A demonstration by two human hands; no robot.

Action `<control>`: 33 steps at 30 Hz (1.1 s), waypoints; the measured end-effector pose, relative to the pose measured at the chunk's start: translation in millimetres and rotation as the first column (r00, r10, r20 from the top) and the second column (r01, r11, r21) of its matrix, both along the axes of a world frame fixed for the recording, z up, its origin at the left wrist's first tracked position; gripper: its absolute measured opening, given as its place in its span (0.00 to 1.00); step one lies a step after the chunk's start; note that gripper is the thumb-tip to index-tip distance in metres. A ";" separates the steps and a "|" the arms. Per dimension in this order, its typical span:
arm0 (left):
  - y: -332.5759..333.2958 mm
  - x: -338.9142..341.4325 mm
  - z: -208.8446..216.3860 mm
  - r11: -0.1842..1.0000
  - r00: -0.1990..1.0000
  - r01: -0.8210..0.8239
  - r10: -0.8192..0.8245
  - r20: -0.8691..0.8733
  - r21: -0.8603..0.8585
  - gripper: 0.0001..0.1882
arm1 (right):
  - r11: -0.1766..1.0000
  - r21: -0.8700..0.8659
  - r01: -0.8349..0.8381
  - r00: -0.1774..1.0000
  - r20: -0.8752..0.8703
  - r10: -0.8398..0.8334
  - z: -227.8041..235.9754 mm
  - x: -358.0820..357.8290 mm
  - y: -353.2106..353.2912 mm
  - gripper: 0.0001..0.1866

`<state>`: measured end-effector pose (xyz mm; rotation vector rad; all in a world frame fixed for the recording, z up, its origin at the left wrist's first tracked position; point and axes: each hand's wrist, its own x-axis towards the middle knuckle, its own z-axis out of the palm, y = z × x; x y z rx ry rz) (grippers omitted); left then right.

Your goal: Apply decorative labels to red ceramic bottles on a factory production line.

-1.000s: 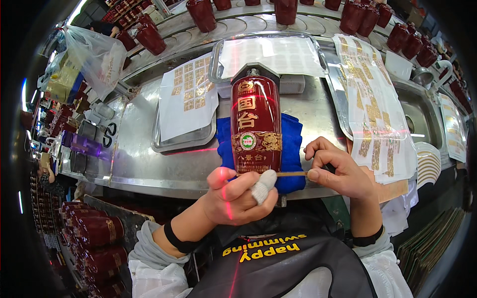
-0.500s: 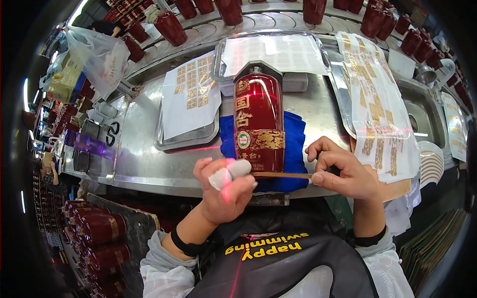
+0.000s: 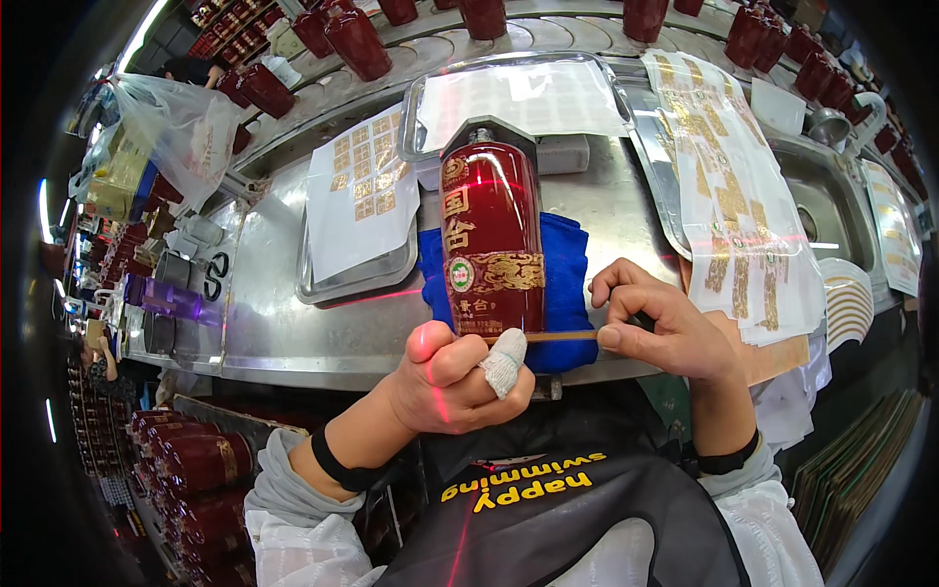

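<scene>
A dark red bottle (image 3: 494,215) with gold lettering and a gold patterned band lies with its base toward me on a folded blue cloth (image 3: 567,264). Across the base edge runs a thin brown strip (image 3: 562,336). My right hand (image 3: 660,328) pinches the strip's right end between thumb and fingertip, its other fingers curled. At the strip's left part is my left hand (image 3: 450,382), fingers curled, with a white cloth cover (image 3: 504,364) on one digit. That covered tip lies over the strip at the bottle's base; exactly how the left fingers grip is partly hidden.
Metal trays hold sheets of gold labels (image 3: 367,176), more white sheets (image 3: 518,93) behind the bottle, and long gold label strips (image 3: 729,196) at right. A sink (image 3: 831,196) is far right. Red bottles (image 3: 357,44) line the conveyor behind; more (image 3: 201,460) stand lower left.
My left hand has turned and closed into a tighter curl, its covered digit now pointing up at the bottle's base. My right hand keeps its pinch. The whole view has shifted slightly.
</scene>
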<state>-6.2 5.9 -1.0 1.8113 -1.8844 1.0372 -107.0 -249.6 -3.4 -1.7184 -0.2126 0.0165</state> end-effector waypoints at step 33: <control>4.8 0.8 -10.8 0.999 0.963 0.035 -0.034 -0.266 0.001 0.15 | 0.999 0.000 -0.043 0.998 -0.042 0.043 -2.0 7.5 3.8 0.14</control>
